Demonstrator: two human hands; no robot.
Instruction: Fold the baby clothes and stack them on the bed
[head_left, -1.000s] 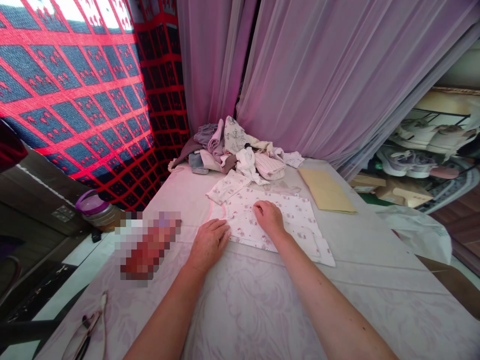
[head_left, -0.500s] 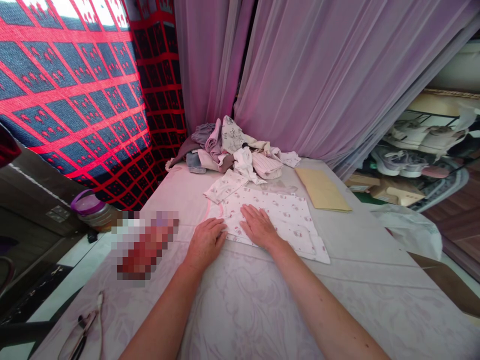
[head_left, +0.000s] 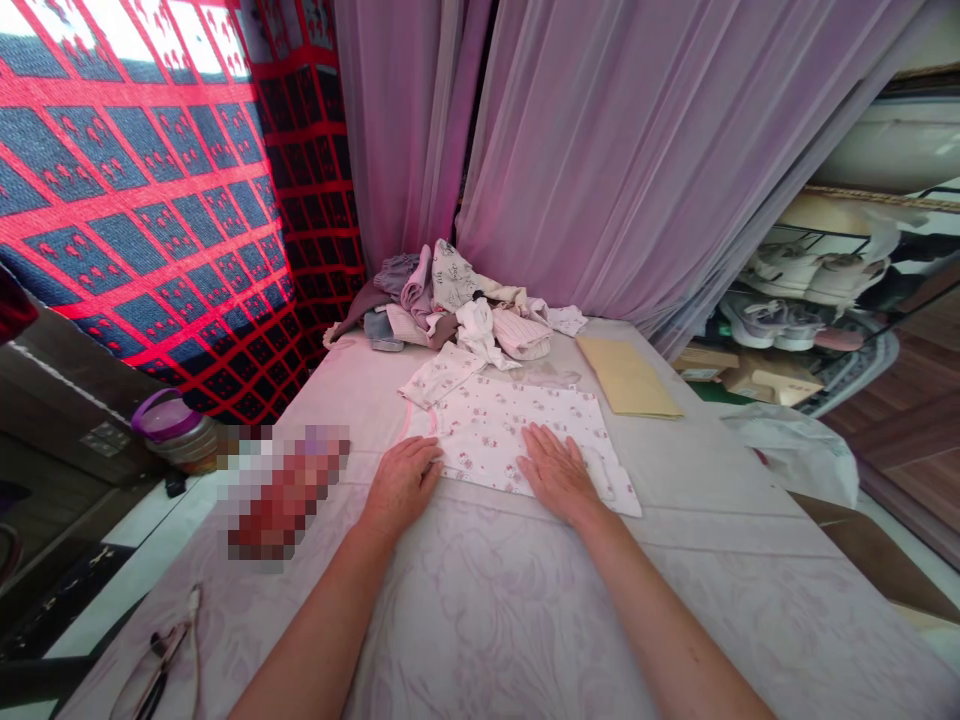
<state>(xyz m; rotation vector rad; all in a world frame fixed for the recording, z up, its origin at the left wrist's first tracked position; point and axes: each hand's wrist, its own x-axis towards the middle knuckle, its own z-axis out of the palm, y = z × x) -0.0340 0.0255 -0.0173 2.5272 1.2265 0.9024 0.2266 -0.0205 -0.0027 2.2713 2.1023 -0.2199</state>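
A small white shirt point(head_left: 487, 415) with a scattered pink print and pink neck trim lies spread on the cloth-covered table. One sleeve point(head_left: 441, 375) points toward the back left. My left hand point(head_left: 403, 485) lies at the shirt's near left corner, just below the neckline, fingers stretched together over the edge. Flat on the lower body of the shirt rests my right hand point(head_left: 556, 472), its fingers spread. Under that palm the near edge of the fabric is hidden.
A heap of clothes point(head_left: 450, 305) lies at the back, against purple curtains point(head_left: 600, 150). To the right is a yellow folder-like sheet point(head_left: 630, 378). Glasses point(head_left: 161, 660) and a white cable point(head_left: 196, 630) sit front left, near a blurred-out red item point(head_left: 281, 500). Shoes point(head_left: 772, 322) stand on a rack.
My right hand has slid right across the shirt, toward its hem. My left hand stays at the neckline side. The view has turned slightly right.
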